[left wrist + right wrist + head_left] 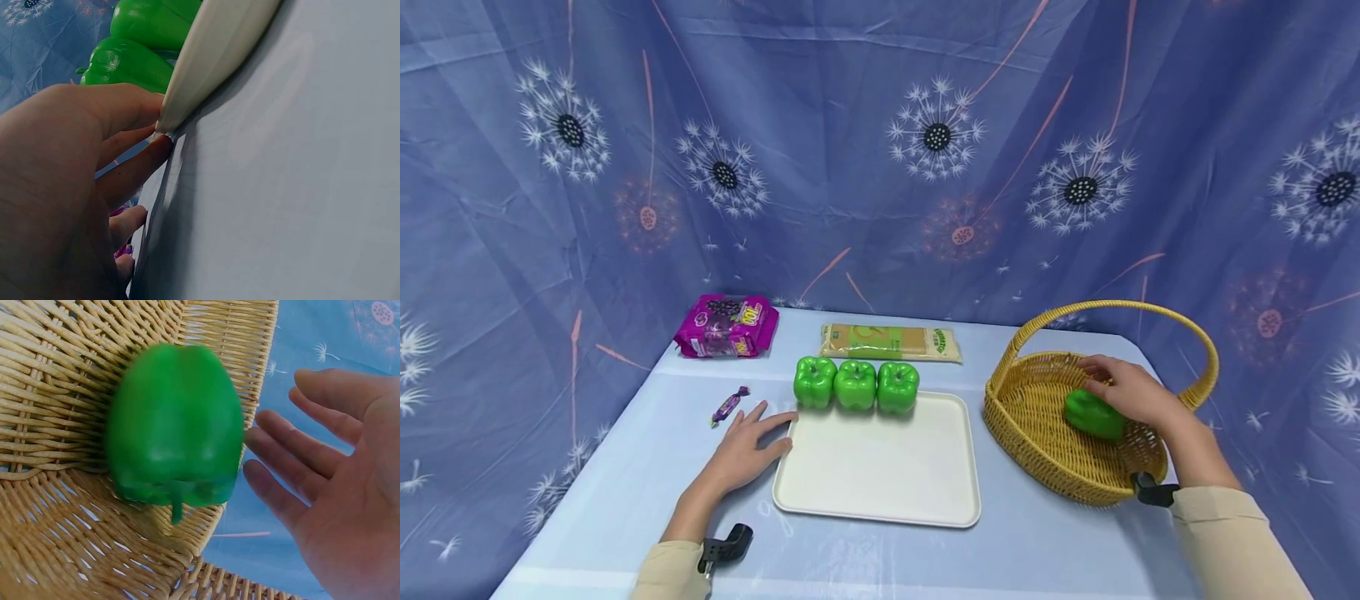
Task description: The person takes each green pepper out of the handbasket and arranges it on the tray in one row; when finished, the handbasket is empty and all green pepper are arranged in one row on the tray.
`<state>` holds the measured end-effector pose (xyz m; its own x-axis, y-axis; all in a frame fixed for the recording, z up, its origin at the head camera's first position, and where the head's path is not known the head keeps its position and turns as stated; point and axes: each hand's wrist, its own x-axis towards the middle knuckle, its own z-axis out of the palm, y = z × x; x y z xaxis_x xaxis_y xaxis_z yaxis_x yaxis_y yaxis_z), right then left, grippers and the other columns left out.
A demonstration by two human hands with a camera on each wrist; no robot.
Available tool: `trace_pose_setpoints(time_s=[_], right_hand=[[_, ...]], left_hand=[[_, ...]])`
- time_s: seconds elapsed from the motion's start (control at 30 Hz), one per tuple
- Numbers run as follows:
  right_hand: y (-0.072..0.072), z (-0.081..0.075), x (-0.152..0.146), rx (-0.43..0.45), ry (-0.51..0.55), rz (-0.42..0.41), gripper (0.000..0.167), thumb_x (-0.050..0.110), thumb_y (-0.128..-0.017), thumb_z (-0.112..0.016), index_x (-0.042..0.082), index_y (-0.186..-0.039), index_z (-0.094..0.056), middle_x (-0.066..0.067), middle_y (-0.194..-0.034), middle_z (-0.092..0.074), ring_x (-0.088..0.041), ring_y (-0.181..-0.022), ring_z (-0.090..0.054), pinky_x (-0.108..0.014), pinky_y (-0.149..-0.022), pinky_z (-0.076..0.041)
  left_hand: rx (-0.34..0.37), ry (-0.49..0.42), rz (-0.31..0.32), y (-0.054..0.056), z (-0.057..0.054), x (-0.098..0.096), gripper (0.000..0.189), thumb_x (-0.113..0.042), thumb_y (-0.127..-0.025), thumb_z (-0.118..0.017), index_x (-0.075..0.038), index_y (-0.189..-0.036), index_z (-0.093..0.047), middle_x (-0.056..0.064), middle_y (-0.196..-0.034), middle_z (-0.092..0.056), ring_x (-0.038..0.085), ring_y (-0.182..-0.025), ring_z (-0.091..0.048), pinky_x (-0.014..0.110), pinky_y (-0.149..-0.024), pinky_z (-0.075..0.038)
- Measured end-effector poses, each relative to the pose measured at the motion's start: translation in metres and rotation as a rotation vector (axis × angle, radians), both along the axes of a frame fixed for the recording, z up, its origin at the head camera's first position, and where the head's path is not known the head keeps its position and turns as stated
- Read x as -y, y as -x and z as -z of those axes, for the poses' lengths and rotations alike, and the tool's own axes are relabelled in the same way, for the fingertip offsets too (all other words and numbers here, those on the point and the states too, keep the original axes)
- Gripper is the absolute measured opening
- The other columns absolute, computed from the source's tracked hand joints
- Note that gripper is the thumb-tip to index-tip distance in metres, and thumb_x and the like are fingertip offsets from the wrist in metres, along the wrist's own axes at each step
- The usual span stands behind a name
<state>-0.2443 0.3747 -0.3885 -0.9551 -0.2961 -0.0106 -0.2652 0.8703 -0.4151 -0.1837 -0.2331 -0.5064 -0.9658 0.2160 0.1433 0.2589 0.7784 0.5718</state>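
Observation:
My right hand [1131, 390] is over the yellow wicker basket [1026, 450], fingers loosely extended beside a green bell pepper [178, 419] lying inside. In the right wrist view, a gap shows between the pepper and the fingertips [257, 469]. At the left edge of a white rectangular tray [883, 467], my left hand [745, 450] has its fingers spread. Its fingertips [164, 142] touch the tray's rim in the left wrist view. Three green bell peppers [855, 386] stand in a row along the tray's far left side.
Left of the tray lies a small purple wrapped candy [730, 407]. A purple packet [728, 326] sits at the back left, and a tan and green packet [890, 342] lies behind the peppers. The basket's tall handle [1105, 304] arches over it. A blue curtain [850, 167] hangs behind the table.

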Motion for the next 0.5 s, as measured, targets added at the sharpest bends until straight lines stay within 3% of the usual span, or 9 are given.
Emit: trace_pose_setpoints(time_s=[0.3,0.5], right_hand=[[0.0,-0.004,0.0,-0.003,0.07,0.034,0.047,0.03,-0.101,-0.05,-0.004,-0.135,-0.048,-0.03,-0.125,-0.054,-0.048,-0.114,-0.049,-0.061,-0.088,-0.044],[0.005,0.006,-0.007,0.073,0.127,0.06,0.061,0.033,-0.095,-0.062,-0.006,-0.139,-0.042,-0.034,-0.132,-0.045,-0.05,-0.119,-0.043,-0.06,-0.09,-0.043]], left_hand=[[0.005,0.016,-0.003,0.0,0.0,0.001,0.045,-0.038,-0.092,-0.063,-0.022,-0.134,-0.059,0.021,-0.142,-0.045,0.042,-0.138,-0.024,0.06,-0.113,-0.005],[0.005,0.002,-0.002,-0.001,-0.001,0.0,0.044,-0.034,-0.092,-0.065,-0.022,-0.134,-0.059,0.019,-0.14,-0.048,0.042,-0.139,-0.024,0.059,-0.114,-0.004]])
